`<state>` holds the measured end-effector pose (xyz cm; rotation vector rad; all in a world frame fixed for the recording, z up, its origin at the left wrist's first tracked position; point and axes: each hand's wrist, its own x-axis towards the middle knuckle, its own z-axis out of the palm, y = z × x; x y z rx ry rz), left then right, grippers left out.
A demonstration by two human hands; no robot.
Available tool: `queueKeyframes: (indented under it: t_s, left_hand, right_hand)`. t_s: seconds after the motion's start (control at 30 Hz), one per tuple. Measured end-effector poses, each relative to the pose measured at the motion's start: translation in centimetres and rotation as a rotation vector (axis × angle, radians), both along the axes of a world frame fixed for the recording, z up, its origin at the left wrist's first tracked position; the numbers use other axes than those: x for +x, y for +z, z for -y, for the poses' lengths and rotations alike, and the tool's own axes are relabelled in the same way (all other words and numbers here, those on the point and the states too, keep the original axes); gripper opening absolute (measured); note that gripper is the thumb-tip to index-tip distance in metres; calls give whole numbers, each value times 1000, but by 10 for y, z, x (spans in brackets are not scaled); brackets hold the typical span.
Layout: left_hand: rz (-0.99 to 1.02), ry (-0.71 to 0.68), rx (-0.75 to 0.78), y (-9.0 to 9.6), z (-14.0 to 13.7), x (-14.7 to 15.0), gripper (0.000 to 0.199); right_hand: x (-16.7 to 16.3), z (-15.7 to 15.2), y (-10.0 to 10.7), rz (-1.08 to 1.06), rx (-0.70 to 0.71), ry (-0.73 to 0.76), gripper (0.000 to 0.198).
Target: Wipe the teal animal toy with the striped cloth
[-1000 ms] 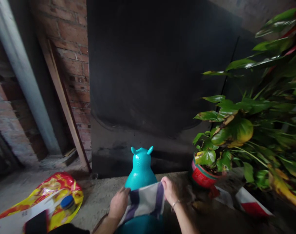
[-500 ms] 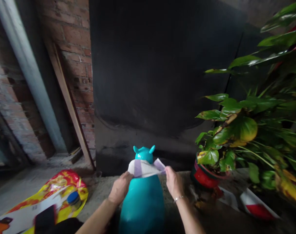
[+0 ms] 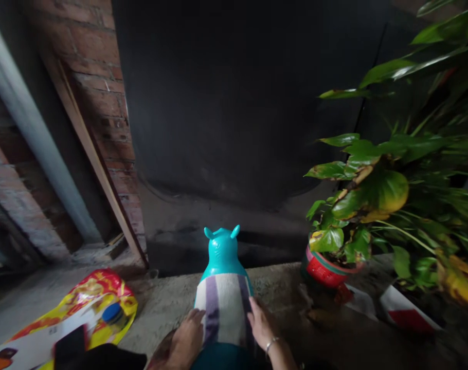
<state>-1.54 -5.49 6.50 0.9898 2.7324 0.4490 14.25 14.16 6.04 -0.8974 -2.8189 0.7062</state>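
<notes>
left hand and right hand: fingers flat, pressing striped cloth onto teal animal toy between them. step: smoothing the drape. next: likely tucking edges evenly. potted plant right.

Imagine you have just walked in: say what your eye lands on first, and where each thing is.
The bright turquoise inflatable animal toy stands at bottom centre, a white cloth with purple stripes draped over its back and a left hand and right hand at the cloth's sides. A leafy green plant in a red pot fills the right.
</notes>
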Motion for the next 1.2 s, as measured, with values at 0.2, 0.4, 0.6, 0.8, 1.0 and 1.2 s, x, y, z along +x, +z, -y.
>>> queueKeyframes:
  t_s: [0.2,0.4,0.6,0.8,1.0,1.2]
  left_hand:
    - [6,24,-51,-12,-34,-2,53]
    - [36,112,-29,-58,-44,3,56]
    - [105,254,-43,-75,-60,2,62]
    - [72,270,-78,-78,-75,-28,71]
    - [85,269,-52,-75,-92,-50,69]
    - [139,264,-47,-54,-95,-42,65]
  right_hand:
    - [-53,22,-24,-202,110,-67,51]
    - [-50,60,-99,-376,271,-185,60]
    - [-54,58,-99,-377,328,-275,50]
    - [-86,36,-99,-256,396,-222,46]
    - [-113,7,-97,-237,403,-93,49]
    - [-115,6,-103,-240,419,-107,50]
